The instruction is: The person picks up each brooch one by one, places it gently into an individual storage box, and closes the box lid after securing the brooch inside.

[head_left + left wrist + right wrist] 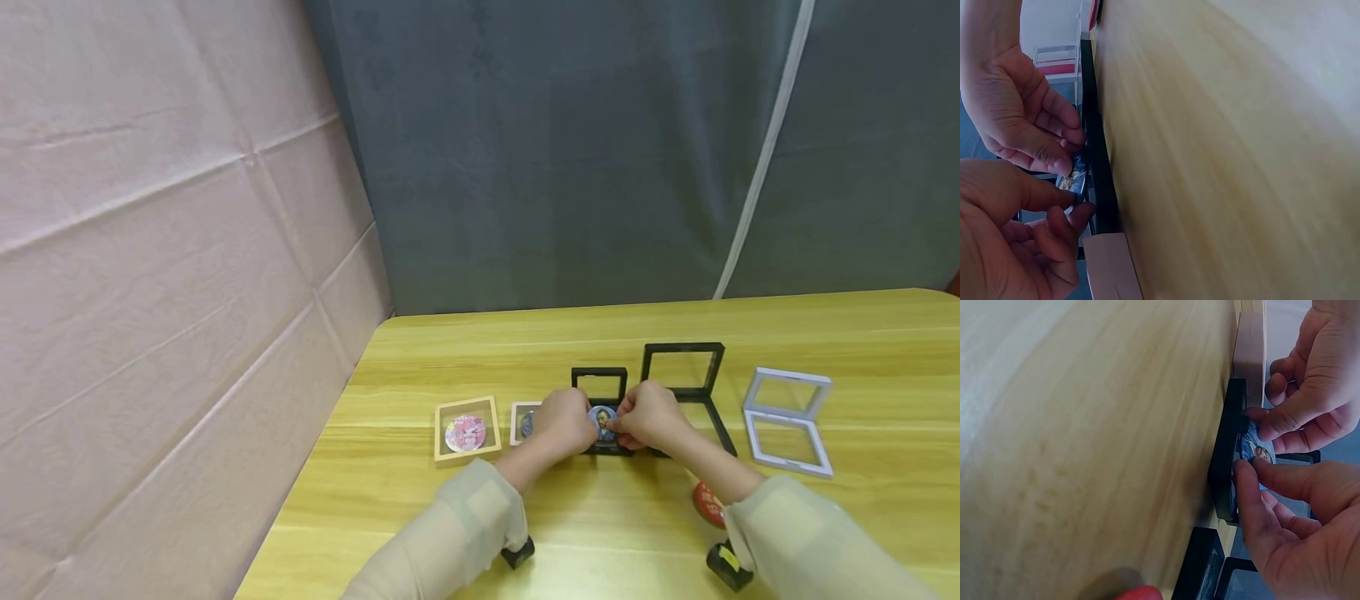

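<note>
A small round badge (602, 422) with a painted portrait on blue lies at the base of a small hinged black frame (611, 451), whose lid stands raised behind it. My left hand (566, 421) holds the badge's left edge between thumb and fingers. From the other side, my right hand (651, 417) pinches the right edge with thumb and forefinger. In the right wrist view the badge (1260, 452) is tilted above the black base (1225, 456), between both sets of fingertips. Fingers hide part of the badge and frame.
To the left are a cream frame (497, 423) around a pink badge (465, 433) and a small pale frame (514, 425) with a blue badge, partly hidden. To the right stand open a larger black frame (684, 346) and a white one (791, 414). A red badge (707, 504) lies by the right forearm.
</note>
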Demonstrator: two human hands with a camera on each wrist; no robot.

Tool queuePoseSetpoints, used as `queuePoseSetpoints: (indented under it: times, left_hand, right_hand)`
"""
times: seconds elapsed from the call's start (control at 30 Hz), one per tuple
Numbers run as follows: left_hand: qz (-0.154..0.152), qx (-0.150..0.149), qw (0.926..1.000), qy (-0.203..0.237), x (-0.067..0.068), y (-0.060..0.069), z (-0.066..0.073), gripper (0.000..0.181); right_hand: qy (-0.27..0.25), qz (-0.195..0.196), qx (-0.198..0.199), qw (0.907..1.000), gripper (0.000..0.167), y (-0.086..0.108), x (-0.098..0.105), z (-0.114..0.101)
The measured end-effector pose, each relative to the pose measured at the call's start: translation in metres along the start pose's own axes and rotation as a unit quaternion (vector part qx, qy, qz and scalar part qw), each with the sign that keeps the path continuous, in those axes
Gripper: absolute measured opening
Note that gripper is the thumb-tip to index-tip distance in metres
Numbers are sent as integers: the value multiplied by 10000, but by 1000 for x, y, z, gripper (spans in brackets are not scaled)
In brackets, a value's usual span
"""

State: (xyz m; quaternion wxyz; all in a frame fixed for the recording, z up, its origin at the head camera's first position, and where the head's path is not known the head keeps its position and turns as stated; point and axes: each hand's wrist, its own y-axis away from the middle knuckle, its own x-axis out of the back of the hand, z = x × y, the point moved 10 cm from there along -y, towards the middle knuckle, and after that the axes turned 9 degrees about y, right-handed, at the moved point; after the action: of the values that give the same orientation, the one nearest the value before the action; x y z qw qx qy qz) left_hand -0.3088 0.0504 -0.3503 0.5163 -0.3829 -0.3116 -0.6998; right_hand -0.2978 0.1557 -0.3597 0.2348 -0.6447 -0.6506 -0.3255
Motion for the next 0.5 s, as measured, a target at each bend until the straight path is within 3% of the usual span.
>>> queuePoseSetpoints:
  times: [0.2,0.5]
  left_hand:
    - [37,37,9983,-586,0,1,2,22]
    - [67,-62,9970,-766,0,0,5,19]
  right_hand:
    - [150,67,109,9998,18,2,1,-3]
    - [501,258,345,9978,20,3,3,-8]
